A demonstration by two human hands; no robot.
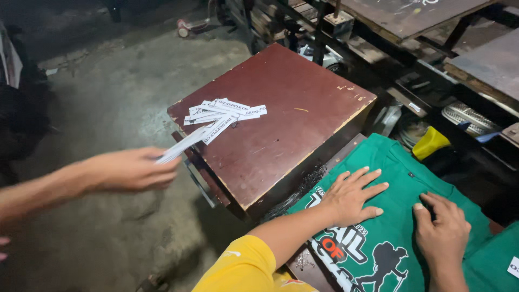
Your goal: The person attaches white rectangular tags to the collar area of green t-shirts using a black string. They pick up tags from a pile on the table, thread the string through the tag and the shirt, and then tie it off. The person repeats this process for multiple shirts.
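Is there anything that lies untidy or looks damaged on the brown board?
Yes. The white labels lie in a loose, crossed heap at the left edge of the brown board; the board's right edge is chipped. The green shirt lies flat.

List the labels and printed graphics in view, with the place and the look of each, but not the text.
Loose label strips: a heap on the dark red board; narrow, white, dark print.
Bundle of strips: in a co-worker's hand, at left; white.
Shirt print: on the green T-shirt beneath the left hand and right hand; white, black, orange-red, with a hiker figure.
White tag: right edge, on green cloth; cut off.
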